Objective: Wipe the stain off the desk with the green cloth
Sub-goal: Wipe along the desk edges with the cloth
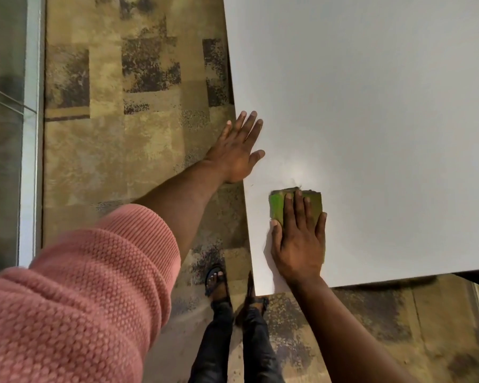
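Observation:
A folded green cloth (277,207) lies on the white desk (385,120) close to its left edge, near the front corner. My right hand (299,239) presses flat on the cloth, fingers spread over it and covering most of it. A faint dark smudge, the stain (297,185), shows just beyond the cloth's far edge. My left hand (238,150) rests flat and open on the desk's left edge, a little farther away than the cloth, holding nothing.
Patterned brown carpet (136,106) lies left of and below the desk. My legs and sandalled feet (219,283) stand by the desk's front corner. A glass panel with a pale frame (31,134) runs along the far left.

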Demonstrator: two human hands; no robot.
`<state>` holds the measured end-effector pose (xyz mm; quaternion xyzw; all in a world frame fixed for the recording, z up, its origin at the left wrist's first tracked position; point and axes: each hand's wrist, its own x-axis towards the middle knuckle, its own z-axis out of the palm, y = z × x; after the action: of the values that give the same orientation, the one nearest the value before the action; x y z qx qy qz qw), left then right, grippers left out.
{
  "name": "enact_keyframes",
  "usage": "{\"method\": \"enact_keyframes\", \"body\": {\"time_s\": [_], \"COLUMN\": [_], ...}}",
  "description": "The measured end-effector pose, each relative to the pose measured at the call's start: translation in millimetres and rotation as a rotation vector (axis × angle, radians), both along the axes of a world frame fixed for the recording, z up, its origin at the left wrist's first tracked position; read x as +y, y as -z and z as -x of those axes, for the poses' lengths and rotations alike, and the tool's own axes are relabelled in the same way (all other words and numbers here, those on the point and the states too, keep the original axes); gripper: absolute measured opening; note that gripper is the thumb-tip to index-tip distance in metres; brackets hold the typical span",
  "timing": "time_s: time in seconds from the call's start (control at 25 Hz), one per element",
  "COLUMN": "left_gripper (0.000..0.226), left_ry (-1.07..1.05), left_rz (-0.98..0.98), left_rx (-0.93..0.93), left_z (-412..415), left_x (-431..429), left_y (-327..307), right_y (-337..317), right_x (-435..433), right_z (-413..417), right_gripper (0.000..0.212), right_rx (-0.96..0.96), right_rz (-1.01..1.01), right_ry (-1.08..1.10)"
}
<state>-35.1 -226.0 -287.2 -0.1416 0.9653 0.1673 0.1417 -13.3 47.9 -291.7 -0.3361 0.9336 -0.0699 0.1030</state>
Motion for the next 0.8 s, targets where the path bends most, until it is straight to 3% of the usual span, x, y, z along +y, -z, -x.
{"method": "enact_keyframes", "body": {"time_s": [0.28, 0.52, 0.8], "left_gripper": [0.072, 0.072, 0.072], "left_ry": [-0.005, -0.006, -0.005], "left_rz": [-0.055, -0.055, -0.041], "left_rx": [-0.013, -0.048, -0.049], "left_z": [-0.3, 2.2, 3.3], "left_x": [-2.2, -1.3, -0.8], "left_y": [0.2, -5.4, -3.5], "right_y": [1.5, -1.0, -2.7], "right_x": [-68.0, -20.9, -69.0], "right_z": [3.8, -40.0, -12.9], "right_gripper": [0.064, 0.065, 0.064], "right_rx": [-0.037, -0.030, -0.060], "right_rz": [0.049, 0.016, 0.028], "right_ry": [-0.066, -0.240, -0.176]}}
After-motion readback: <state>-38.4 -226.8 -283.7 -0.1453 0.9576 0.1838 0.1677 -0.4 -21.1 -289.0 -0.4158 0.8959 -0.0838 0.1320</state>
